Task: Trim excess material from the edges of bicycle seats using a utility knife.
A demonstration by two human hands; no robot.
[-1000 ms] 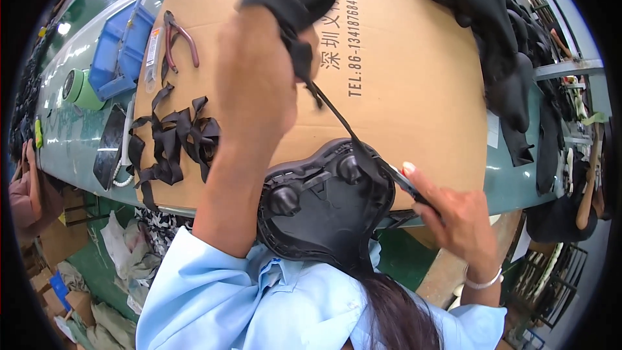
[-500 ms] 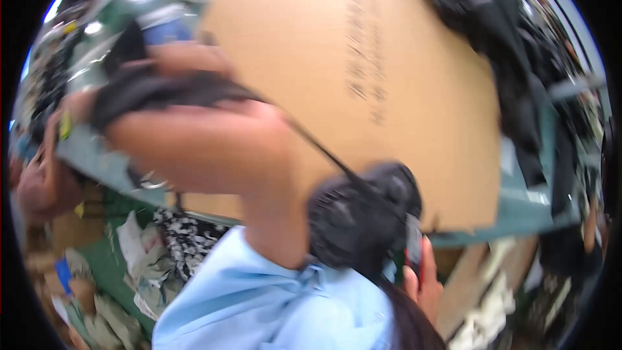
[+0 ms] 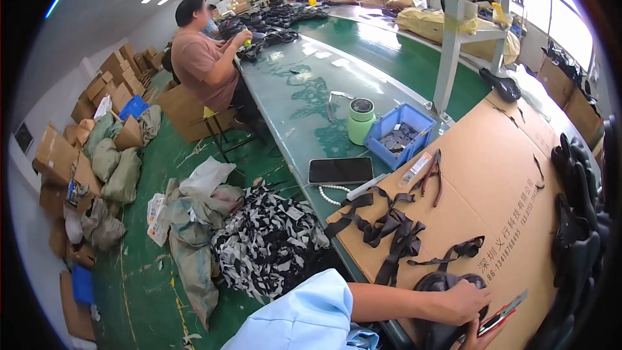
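Down at the near edge of the cardboard sheet (image 3: pixel 479 181), a black saddle-shaped piece (image 3: pixel 430 285) sits partly beneath the person's left hand (image 3: pixel 461 302), fingers bent (gripping or merely pressing, I can't tell from here). Just beside it, the right hand (image 3: pixel 482 337) grasps a red-handled cutter (image 3: pixel 499 319), blade bare, while black strips (image 3: pixel 391 223) lie tangled nearby

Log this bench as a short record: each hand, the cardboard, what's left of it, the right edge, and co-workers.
Left hand: on the black piece; grip unclear
Right hand: holds the knife, blade out
On cardboard: black strips, pliers
Left of cardboard: blue bin, green jar, phone
Right edge: more black pieces
Co-workers: person in pink by the table; others farther off
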